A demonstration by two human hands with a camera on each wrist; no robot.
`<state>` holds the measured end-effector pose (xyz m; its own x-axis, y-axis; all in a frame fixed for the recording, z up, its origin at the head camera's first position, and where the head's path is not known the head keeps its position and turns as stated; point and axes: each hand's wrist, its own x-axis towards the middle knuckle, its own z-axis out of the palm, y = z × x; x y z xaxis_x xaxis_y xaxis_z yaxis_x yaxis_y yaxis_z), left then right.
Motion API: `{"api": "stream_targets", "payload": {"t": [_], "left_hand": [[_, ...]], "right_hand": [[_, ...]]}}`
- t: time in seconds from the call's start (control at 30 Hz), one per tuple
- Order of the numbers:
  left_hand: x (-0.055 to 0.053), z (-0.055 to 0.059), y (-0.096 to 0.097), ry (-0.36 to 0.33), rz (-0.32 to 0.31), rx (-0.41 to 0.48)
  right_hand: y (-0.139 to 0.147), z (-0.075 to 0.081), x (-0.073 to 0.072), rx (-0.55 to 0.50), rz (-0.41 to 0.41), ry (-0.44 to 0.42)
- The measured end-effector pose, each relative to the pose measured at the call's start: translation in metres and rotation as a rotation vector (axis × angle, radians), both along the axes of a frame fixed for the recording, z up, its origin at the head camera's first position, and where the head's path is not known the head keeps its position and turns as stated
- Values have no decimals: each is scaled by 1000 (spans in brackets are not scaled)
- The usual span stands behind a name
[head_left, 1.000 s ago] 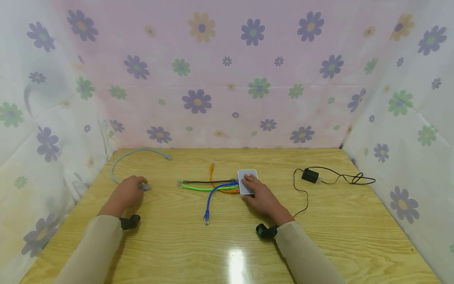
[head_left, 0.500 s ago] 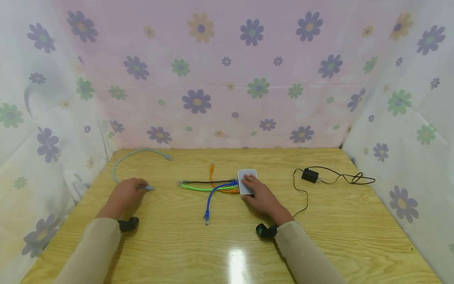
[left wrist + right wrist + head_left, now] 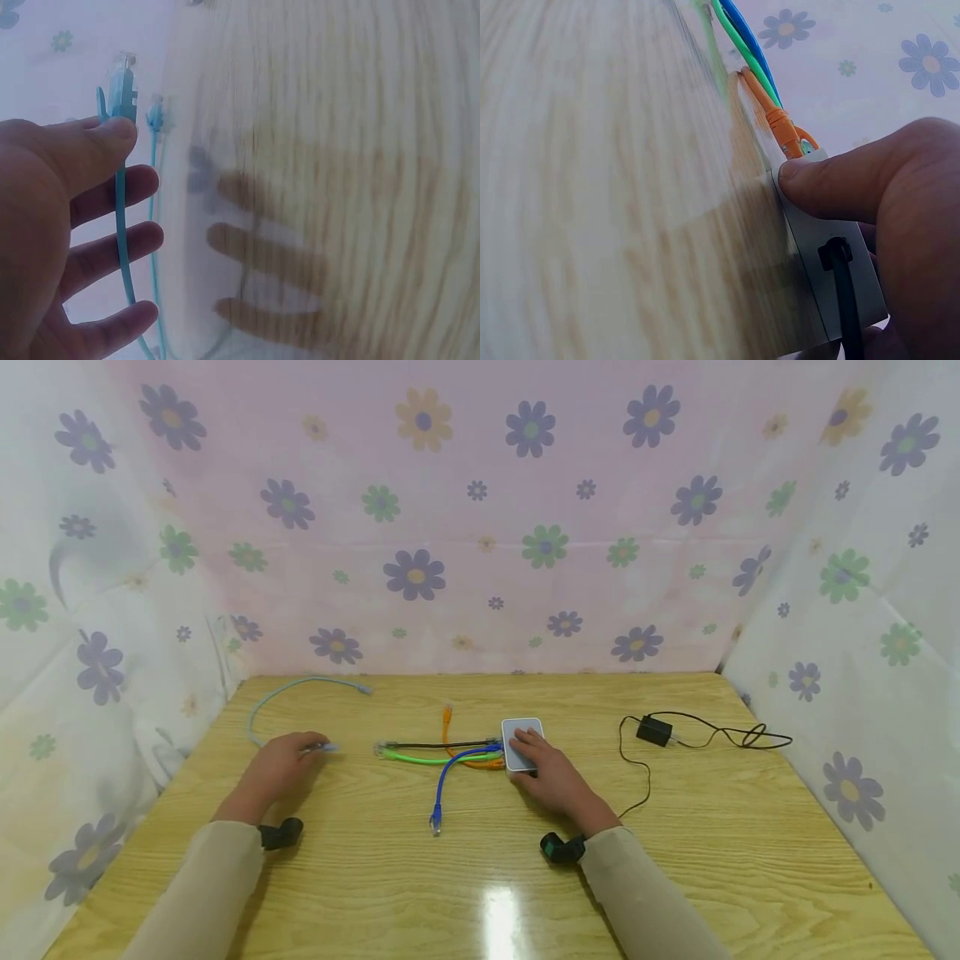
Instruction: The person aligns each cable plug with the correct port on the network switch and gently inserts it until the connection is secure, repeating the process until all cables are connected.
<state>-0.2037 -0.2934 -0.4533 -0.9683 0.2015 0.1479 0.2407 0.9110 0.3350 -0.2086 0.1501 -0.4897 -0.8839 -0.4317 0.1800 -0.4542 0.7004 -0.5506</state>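
Note:
Between thumb and index finger, my left hand pinches a light blue Ethernet cable just behind its clear plug. The other three fingers are spread behind the cable in the left wrist view. The cable's far end lies toward the back of the table. My right hand grips a small white network switch, fingers over its top and thumb against its near side. A black lead enters that side. Black, green, blue and orange Ethernet cables run from the switch's left side.
A black power adapter with a thin looped cord lies to the right of the switch. Flower-printed cloth walls in the wooden table at the back and both sides.
My left hand has taken the light blue cable's near plug and moved slightly right with it, drawing the cable along. The right hand stays on the switch.

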Motion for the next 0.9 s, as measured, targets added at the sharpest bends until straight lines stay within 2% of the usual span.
{"api": "stream_targets", "payload": {"t": [0.4,0.9], "left_hand": [[-3,-2,12,21,-23,-20],[-8,4,36,67,-80,-62]], "right_hand": [[0,0,0,2,0,3],[0,-2,0,-6,1,8]]}}
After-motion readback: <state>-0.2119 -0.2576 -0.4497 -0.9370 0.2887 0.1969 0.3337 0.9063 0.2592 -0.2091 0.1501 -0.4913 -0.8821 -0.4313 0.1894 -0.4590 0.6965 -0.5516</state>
